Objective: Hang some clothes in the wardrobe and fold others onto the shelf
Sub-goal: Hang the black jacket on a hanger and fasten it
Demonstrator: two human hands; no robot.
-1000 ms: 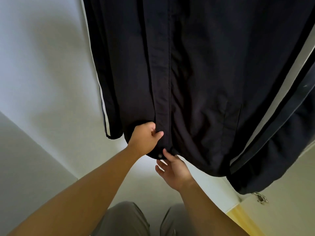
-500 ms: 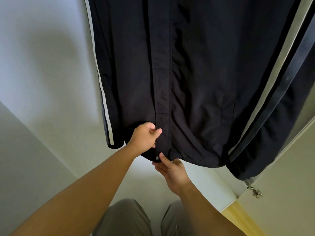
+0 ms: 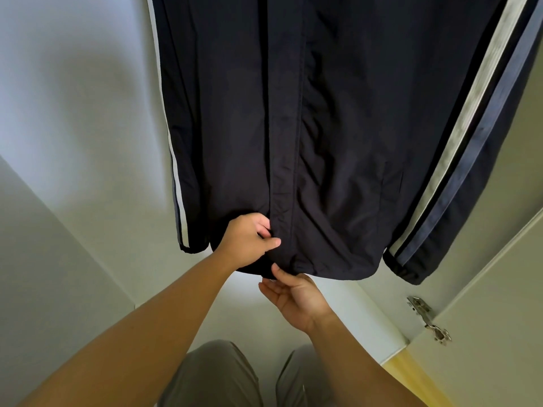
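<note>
A dark navy jacket (image 3: 338, 142) with white and blue sleeve stripes hangs in front of me inside the white wardrobe; its top is out of frame. My left hand (image 3: 246, 242) grips the bottom of the jacket beside the front placket, fingers curled into the cloth. My right hand (image 3: 293, 298) is just below the hem, palm up, with its thumb pressing the hem edge from the front and its fingers under the hem.
White wardrobe walls (image 3: 73, 127) surround the jacket. The open wardrobe door (image 3: 499, 318) stands at the right, with a metal hinge (image 3: 426, 318) on it. A strip of yellow floor (image 3: 411, 374) shows at the lower right. My grey trousers (image 3: 223, 377) are at the bottom.
The jacket hangs straighter and flatter than a second ago, its right sleeve swung more upright. My left hand stayed gripping the bottom; my right hand shifted slightly lower under the hem.
</note>
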